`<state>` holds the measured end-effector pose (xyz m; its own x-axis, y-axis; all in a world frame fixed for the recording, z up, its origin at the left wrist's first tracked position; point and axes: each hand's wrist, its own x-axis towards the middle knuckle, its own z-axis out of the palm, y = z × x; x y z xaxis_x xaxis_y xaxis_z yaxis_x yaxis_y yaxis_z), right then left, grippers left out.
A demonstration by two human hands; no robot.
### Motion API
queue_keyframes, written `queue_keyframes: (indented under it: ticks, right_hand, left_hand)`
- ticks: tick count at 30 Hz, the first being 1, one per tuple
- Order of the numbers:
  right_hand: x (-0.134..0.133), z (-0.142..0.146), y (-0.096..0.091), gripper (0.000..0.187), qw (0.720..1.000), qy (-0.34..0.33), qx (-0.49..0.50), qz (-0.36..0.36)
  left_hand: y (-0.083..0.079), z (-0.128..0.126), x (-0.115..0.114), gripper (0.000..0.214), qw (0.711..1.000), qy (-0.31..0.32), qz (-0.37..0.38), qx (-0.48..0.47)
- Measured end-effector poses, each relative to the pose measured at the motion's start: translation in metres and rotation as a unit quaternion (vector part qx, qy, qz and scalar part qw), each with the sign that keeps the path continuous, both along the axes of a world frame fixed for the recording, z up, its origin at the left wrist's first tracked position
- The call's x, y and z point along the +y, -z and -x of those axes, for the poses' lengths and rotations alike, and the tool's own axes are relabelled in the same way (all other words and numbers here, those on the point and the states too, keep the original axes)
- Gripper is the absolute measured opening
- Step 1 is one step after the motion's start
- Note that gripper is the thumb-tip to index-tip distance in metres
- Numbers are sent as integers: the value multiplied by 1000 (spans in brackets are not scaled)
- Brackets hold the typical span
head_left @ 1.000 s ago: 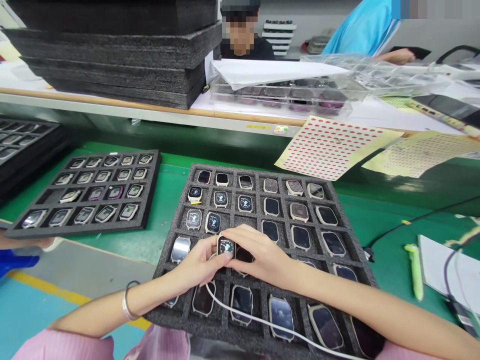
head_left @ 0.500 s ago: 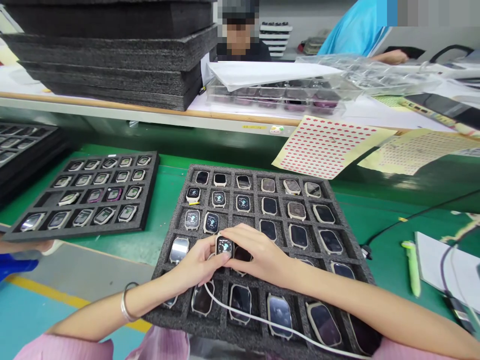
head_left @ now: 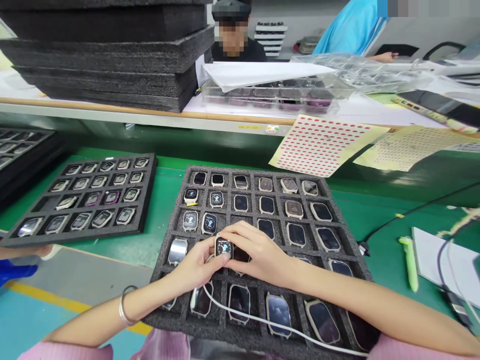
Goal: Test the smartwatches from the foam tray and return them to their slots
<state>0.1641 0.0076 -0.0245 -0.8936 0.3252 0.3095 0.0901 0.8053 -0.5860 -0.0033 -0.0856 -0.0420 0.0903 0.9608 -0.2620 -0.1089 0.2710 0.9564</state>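
Between both hands is a smartwatch (head_left: 224, 247) with a lit dial on its screen, held above a dark foam tray (head_left: 180, 320). My left hand (head_left: 198, 265) grips it from the left, thumb at its lower edge. My right hand (head_left: 258, 250) closes on its right side, fingers over the top edge. A white cable (head_left: 258, 317) runs from beneath my left hand across the tray to the lower right. Strapless watches sit in the tray's compartments. A few at the left, such as one watch (head_left: 209, 223), show lit dials; most screens are dark. My hands hide some middle compartments.
A second tray of watches (head_left: 146, 200) lies to the left. Stacked black foam trays (head_left: 112, 60) stand on the shelf, beside clear plastic trays (head_left: 270, 102). Sticker sheets (head_left: 326, 145) hang from its edge. At right are a green pen (head_left: 409, 262) and black cable (head_left: 412, 210). Two people are beyond.
The screen of a watch in the tray's second row, third from the left, has gone from lit to dark. Both hands keep their hold on the watch. The camera view has shifted slightly.
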Motion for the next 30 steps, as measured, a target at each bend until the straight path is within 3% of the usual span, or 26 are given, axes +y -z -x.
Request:
queue_keyframes:
  ticks: [2,5,10,13,16,20,23,26,30]
  right_hand:
    - [7,-3,-4,33,1000,-7,1,6]
    - [24,-8,-9,40,999,8,23,33]
    - [42,-14,0,37,993,82,-67,-47]
    - [41,-17,1,43,982,66,-137,-110]
    - [41,-28,-12,51,973,59,-164,-153]
    - [43,-49,-30,31,950,80,-242,-178]
    - [42,-59,-28,27,931,93,-294,-194]
    - [40,-60,-17,32,936,112,-272,-195]
    - [41,-65,-15,34,952,153,-222,-142]
  left_hand:
    - [4,1,-2,37,999,36,-30,18]
    - [10,3,-4,46,995,97,-6,0]
    - [11,0,-3,37,996,86,2,-3]
    - [6,-2,-1,35,996,89,3,-2]
    - [-3,0,0,33,993,115,18,9]
    - [-20,-1,2,29,987,154,35,15]
    - [-25,-12,10,27,985,166,45,2]
    - [-19,-32,22,30,985,165,59,0]
    - [-4,-46,30,36,983,177,50,-11]
